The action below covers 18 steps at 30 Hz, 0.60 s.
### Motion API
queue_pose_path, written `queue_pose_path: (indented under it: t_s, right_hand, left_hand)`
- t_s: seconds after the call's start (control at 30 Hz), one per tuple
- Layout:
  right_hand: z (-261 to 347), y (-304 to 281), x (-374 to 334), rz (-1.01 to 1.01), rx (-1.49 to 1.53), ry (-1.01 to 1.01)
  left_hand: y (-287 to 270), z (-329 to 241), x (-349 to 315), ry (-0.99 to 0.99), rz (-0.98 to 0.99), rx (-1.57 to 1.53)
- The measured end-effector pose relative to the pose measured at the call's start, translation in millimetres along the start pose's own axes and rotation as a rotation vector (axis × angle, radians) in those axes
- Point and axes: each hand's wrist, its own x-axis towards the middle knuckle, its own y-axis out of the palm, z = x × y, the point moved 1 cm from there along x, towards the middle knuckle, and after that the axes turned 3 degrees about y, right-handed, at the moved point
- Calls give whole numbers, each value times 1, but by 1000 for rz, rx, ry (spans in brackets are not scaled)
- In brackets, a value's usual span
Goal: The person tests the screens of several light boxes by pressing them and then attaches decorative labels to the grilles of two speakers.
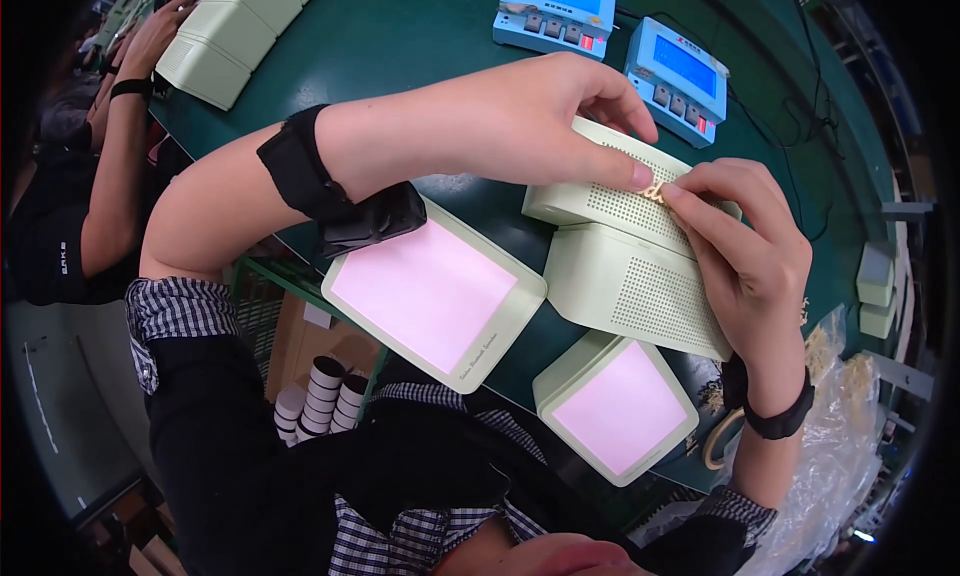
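Perforated housing with gold emblem: position on face

The pale green housing point(618, 204) is box-shaped with rounded corners. It lies on the dark green table point(390, 36), its perforated face turned upward and carrying regular rows of small round holes. A plain, smooth side shows at its left end; the right end is largely hidden. A second pale green box point(600, 276) lies directly alongside on the near side.

The emblem point(655, 190) is small, pale gold and shaped like joined script. It lies over the perforated face, partly obscured. Whether it is bonded cannot be determined.
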Motion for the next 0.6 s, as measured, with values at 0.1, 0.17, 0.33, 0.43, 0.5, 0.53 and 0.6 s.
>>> queue_pose_path:
  t_s: [0.1,0.17,0.33,0.43,0.5,0.53,0.6]
  right_hand:
    - [-2,1,0,-12,17,-1]
    - [-2,1,0,4,32,18]
    - [-3,2,-2,9,49,31]
    - [-2,3,-2,-5,57,17]
    - [-3,3,-1,-13,59,12]
    - [-3,3,-1,-16,59,6]
    - [-4,3,-1,-20,61,-8]
  left_hand:
    - [-4,3,2,-51,36,-115]
    - [-6,4,2,-58,36,-130]
    - [-6,4,0,-81,19,-127]
    - [-6,3,0,-86,15,-118]
    - [-7,3,0,-100,10,-136]
    - [-6,3,0,-100,13,-135]
    - [-6,1,0,-101,12,-121]
